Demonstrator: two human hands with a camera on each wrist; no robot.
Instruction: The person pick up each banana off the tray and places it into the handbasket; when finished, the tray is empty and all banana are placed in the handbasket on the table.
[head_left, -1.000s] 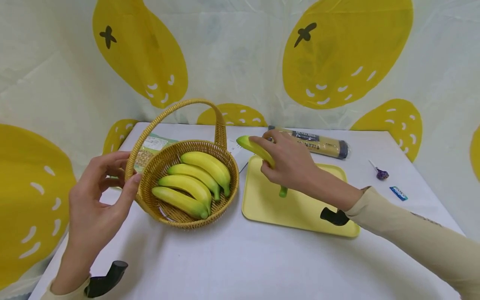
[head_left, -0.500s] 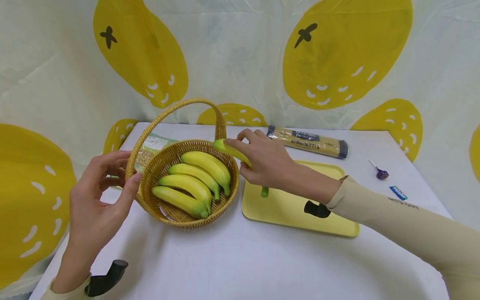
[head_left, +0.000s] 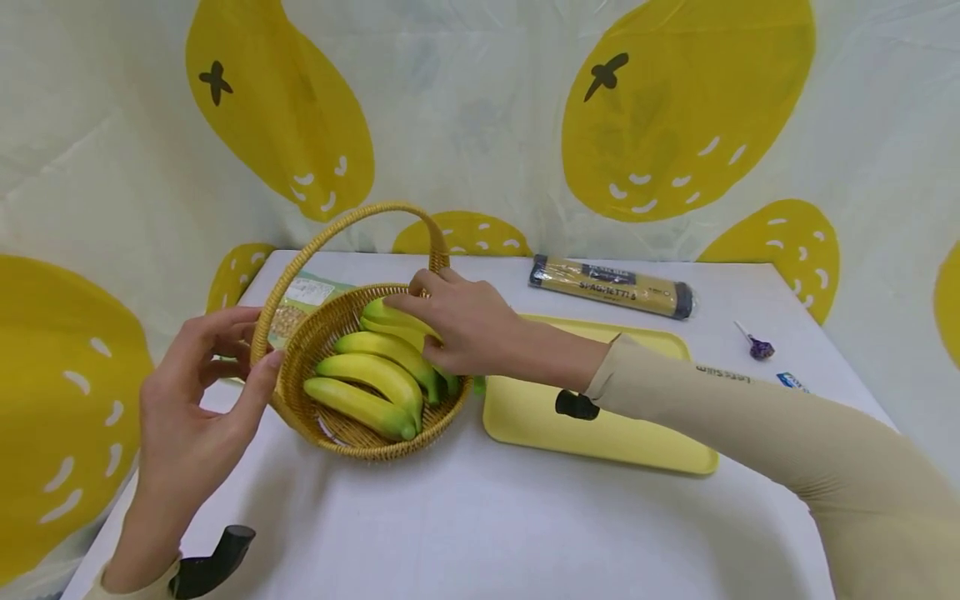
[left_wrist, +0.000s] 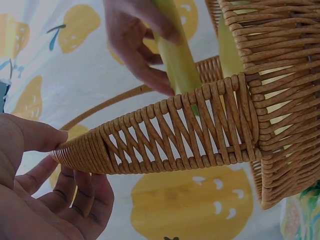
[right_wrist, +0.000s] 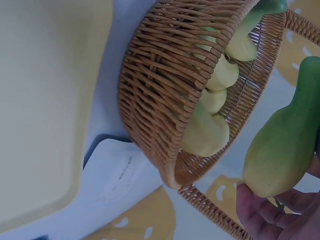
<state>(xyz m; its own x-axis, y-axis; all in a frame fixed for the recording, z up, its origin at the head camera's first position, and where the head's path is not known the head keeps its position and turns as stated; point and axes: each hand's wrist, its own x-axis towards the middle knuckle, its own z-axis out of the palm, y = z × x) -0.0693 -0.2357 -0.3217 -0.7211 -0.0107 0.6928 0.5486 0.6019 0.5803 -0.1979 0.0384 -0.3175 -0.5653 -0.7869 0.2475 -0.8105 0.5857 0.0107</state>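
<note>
A woven wicker basket [head_left: 375, 452] with a tall arched handle stands on the left of the table. My left hand [head_left: 202, 400] pinches the side of the handle [left_wrist: 140, 137] between thumb and fingers. Several yellow bananas [head_left: 360, 408] with green ends lie side by side in the basket. Over its right part, my right hand [head_left: 472, 325] grips another banana [right_wrist: 280, 145] from above. In the right wrist view this banana is apart from the basket rim; in the head view the hand hides its middle, and its green stem shows past the rim.
Right of the basket lies a yellow tray [head_left: 600, 433], partly under the right forearm. Behind it is a spaghetti pack [head_left: 611, 287]. A lollipop [head_left: 760, 347] and a small blue wrapper [head_left: 791, 382] lie at the right. A green packet [head_left: 288, 317] sits behind the basket.
My right hand has carried its banana leftward from above the tray to over the basket's right side. The left hand has kept its hold on the handle.
</note>
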